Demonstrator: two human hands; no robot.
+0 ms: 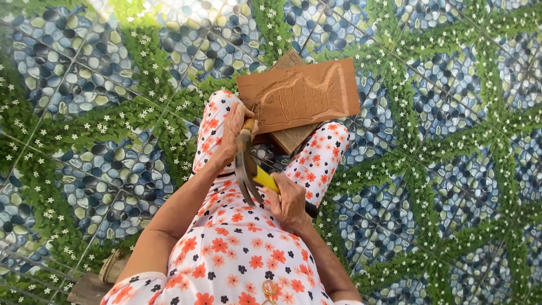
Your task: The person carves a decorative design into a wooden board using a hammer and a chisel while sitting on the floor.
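Right hand grips 1 hammer; left hand clasps 1 chisel against 1 carved board.

Reddish-brown rectangular wooden board: matt wood — cut lines rough, a fish shape gouged in.
Curved dark metal hammer head: dull, worn steel.
Yellow hammer handle: smooth, looks plastic.
White floral cloth dress: soft, matt cotton-like print.
Pebble-and-leaf patterned floor tiles: glossy — light glare up top.
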